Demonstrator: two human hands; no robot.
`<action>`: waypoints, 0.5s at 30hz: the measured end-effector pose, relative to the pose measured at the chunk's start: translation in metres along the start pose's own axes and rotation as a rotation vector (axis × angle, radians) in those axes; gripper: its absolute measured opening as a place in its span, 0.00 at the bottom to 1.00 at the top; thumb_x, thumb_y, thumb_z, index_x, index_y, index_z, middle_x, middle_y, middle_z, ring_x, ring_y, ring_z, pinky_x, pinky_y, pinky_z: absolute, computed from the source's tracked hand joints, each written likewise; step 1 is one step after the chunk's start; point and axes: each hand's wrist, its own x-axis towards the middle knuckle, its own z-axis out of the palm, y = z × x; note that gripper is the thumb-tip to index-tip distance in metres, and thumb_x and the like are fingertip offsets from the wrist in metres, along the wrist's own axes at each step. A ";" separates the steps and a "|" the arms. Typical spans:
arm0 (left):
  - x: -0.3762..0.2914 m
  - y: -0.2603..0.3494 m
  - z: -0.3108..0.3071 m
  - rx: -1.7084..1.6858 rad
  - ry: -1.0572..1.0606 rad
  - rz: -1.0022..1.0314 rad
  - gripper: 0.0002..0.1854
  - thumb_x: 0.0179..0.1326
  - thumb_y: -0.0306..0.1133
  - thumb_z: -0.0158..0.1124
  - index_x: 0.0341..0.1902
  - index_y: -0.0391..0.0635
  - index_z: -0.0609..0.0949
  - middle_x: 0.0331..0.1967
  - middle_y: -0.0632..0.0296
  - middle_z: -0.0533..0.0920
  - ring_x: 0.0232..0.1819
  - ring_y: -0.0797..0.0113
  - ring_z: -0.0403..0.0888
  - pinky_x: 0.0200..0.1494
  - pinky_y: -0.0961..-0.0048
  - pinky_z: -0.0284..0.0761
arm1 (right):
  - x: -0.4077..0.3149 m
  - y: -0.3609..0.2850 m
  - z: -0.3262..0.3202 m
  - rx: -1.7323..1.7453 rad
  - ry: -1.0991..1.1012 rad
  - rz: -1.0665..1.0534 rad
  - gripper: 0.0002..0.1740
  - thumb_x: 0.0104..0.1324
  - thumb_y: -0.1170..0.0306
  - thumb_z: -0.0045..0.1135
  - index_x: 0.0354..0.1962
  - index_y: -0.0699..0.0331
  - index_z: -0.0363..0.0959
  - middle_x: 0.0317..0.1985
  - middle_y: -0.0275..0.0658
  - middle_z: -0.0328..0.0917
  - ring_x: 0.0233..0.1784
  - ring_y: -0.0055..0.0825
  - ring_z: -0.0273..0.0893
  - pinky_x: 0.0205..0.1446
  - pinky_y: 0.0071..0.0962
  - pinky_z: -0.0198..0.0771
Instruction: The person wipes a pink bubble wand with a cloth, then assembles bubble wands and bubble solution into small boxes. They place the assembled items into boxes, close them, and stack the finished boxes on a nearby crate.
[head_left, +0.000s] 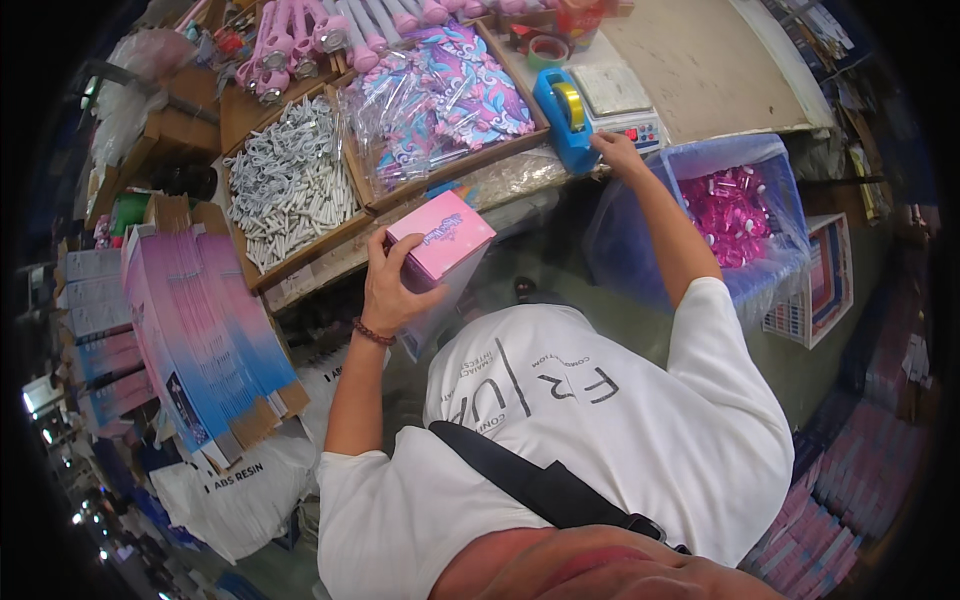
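Note:
My left hand grips a pink and purple cardboard box near its top end, in front of the workbench edge. My right hand is at the near end of a blue tape dispenser, which holds a roll of yellow tape. Its fingertips meet the dispenser's front; whether they pinch a piece of tape is too small to tell. Right of the dispenser stands a digital scale with a lit red display.
Cardboard trays hold white cords and small white sticks, and patterned pieces in clear plastic. Pink wand parts lie behind. A lined blue bin with pink translucent parts stands at right. Flattened printed cartons are stacked at left.

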 end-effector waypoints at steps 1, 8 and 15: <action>-0.001 0.005 0.007 0.009 0.026 0.008 0.41 0.32 0.40 0.79 0.57 0.53 0.76 0.59 0.42 0.63 0.59 0.41 0.69 0.61 0.57 0.69 | 0.002 0.001 0.000 0.038 0.014 0.089 0.24 0.60 0.54 0.61 0.42 0.68 0.80 0.31 0.36 0.78 0.33 0.23 0.73 0.40 0.24 0.68; 0.000 0.045 0.039 0.095 0.135 -0.018 0.39 0.32 0.38 0.79 0.55 0.51 0.76 0.58 0.42 0.65 0.57 0.41 0.70 0.59 0.56 0.70 | -0.026 -0.018 0.010 0.354 0.079 -0.057 0.11 0.62 0.65 0.62 0.30 0.66 0.80 0.20 0.29 0.72 0.24 0.17 0.67 0.26 0.24 0.61; -0.007 0.061 0.042 0.233 0.232 -0.071 0.37 0.32 0.38 0.79 0.53 0.51 0.77 0.56 0.44 0.66 0.54 0.42 0.72 0.56 0.57 0.73 | -0.061 0.040 0.021 0.644 0.048 0.168 0.12 0.67 0.66 0.58 0.38 0.69 0.77 0.28 0.34 0.78 0.27 0.22 0.78 0.26 0.20 0.73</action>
